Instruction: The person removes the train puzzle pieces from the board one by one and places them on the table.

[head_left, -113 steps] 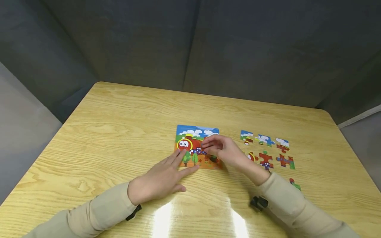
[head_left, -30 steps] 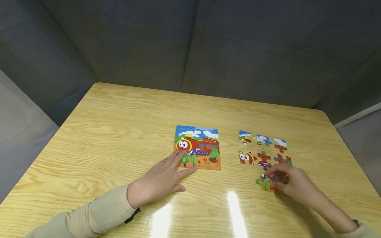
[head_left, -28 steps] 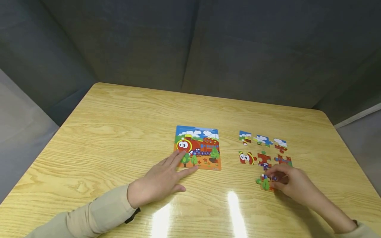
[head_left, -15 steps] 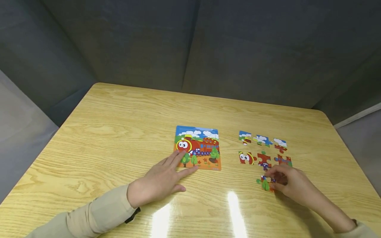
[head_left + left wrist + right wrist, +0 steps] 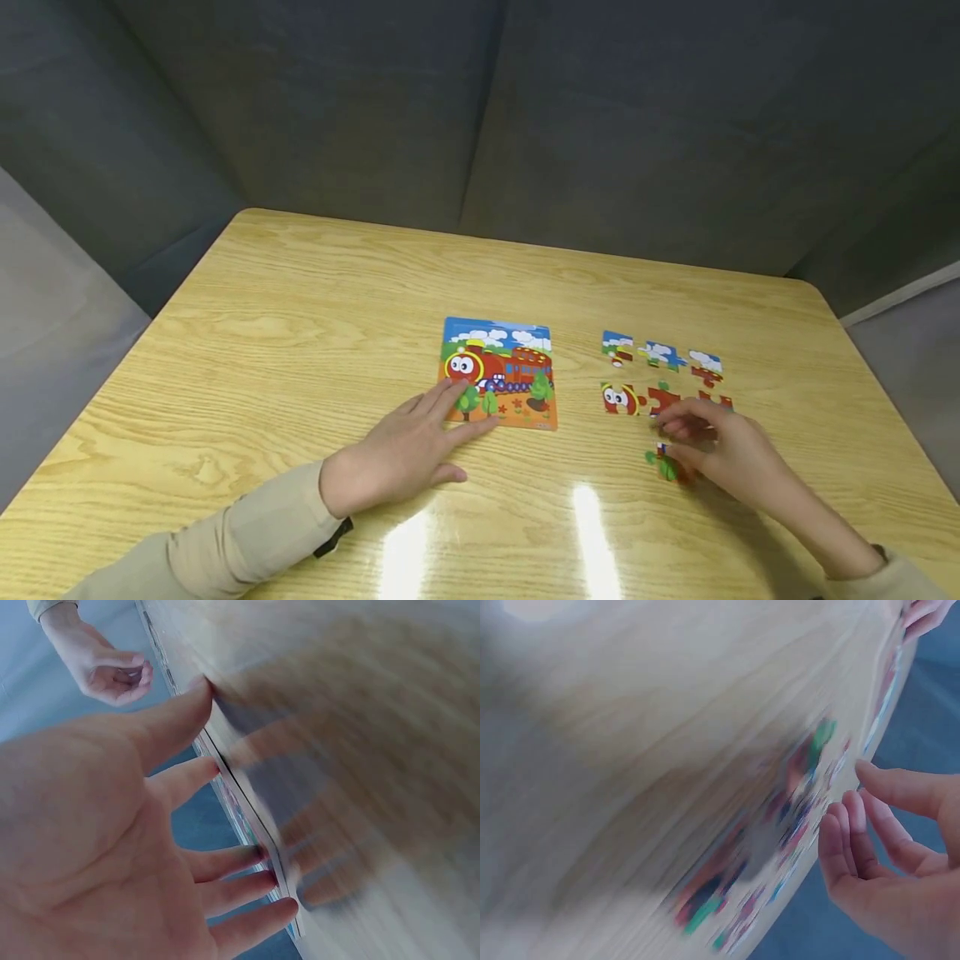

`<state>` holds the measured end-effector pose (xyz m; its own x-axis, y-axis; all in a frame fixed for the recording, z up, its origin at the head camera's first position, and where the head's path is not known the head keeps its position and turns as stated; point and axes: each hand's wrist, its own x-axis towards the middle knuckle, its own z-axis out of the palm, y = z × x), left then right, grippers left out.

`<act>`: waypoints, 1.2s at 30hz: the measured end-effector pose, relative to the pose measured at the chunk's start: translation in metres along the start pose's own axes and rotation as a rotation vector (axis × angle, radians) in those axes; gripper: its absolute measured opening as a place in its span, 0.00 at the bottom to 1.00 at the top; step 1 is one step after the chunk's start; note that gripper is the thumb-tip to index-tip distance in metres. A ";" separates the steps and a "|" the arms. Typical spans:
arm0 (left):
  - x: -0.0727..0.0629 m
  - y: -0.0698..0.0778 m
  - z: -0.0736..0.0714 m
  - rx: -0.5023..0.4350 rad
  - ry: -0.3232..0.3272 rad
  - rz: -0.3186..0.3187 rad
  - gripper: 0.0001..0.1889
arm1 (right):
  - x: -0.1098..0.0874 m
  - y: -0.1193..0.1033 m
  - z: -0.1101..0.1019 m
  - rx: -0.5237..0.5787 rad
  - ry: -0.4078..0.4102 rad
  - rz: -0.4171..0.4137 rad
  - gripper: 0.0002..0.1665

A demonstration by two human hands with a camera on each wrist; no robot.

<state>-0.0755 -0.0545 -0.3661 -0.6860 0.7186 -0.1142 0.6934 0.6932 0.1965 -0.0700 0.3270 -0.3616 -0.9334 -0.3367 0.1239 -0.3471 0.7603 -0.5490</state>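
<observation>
A square train puzzle (image 5: 529, 367) lies face up, whole, near the table's middle. My left hand (image 5: 397, 454) rests with spread, straight fingers on its lower left part; the left wrist view shows the fingertips at its edge. Over the loose pieces on the right is my right hand (image 5: 731, 454), fingers loosely bent. In the right wrist view, thumb and fingertips of the right hand (image 5: 889, 847) stand apart with nothing between them. Beneath it lies a tree puzzle piece (image 5: 666, 469), partly covered by the hand. Another piece (image 5: 701, 907) with a green tab lies in the same row, blurred.
Separate pieces lie in rows: a cloud piece (image 5: 618, 346), a blue-sky piece (image 5: 662, 354) and a cloud-and-red piece (image 5: 706, 364) at the back; the train-face piece (image 5: 620, 399) and red pieces in front, partly hidden. A dark curtain (image 5: 480, 125) stands behind the wooden table (image 5: 300, 333).
My right hand has gone from the puzzle to the loose pieces, set the tree piece down in the front row, let it go and lifted slightly. The left hand has stayed put.
</observation>
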 end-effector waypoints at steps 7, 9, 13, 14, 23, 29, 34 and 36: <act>0.000 -0.002 0.001 -0.021 -0.004 0.003 0.36 | 0.040 -0.040 0.024 0.332 -0.121 0.027 0.18; 0.000 -0.003 0.001 -0.034 0.002 0.009 0.36 | 0.054 -0.052 0.034 0.429 -0.162 0.042 0.18; -0.003 -0.004 0.000 -0.071 0.013 0.008 0.35 | 0.079 -0.073 0.053 0.565 -0.235 0.078 0.18; -0.004 -0.004 0.000 -0.085 0.011 0.004 0.35 | 0.085 -0.077 0.057 0.595 -0.251 0.088 0.18; -0.018 -0.007 -0.005 -0.118 -0.039 -0.031 0.33 | 0.117 -0.109 0.090 0.650 -0.332 0.147 0.17; -0.019 -0.007 -0.005 -0.091 -0.048 -0.024 0.33 | 0.121 -0.119 0.095 0.569 -0.335 0.186 0.16; -0.019 -0.007 -0.005 -0.095 -0.055 -0.027 0.32 | 0.124 -0.121 0.099 0.485 -0.316 0.176 0.24; -0.019 -0.007 -0.004 -0.100 -0.054 -0.025 0.32 | 0.126 -0.121 0.101 0.464 -0.302 0.172 0.29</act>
<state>-0.0686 -0.0730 -0.3611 -0.6882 0.7048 -0.1722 0.6487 0.7041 0.2889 -0.1367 0.1359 -0.3631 -0.8819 -0.4251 -0.2037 -0.0527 0.5183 -0.8536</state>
